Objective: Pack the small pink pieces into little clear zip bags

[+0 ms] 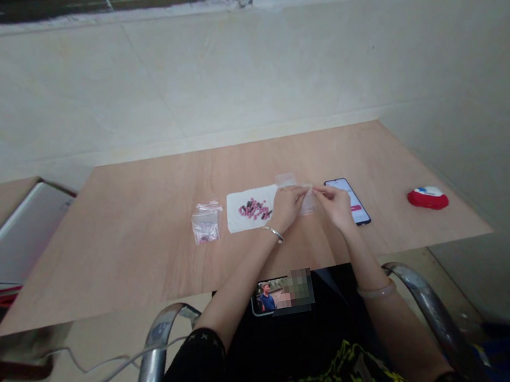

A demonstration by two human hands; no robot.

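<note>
Plastic bag [206,227], phone [355,202] on table [152,188]

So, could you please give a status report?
Left hand, right hand nearly meeting. Pink and dark pieces on white mat. Phone partly behind right hand.

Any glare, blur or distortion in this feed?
Head view: dim light; edges look stretched; glints on the metal chair arm; pixelation partly covers the lap phone; detail between left hand and right hand looks soft.

Two hands [286,206] [334,202], two phones [357,202] [266,297], two bangles [273,234] [377,290], perhaps three clear bags [206,226] [306,205] [285,179]
</note>
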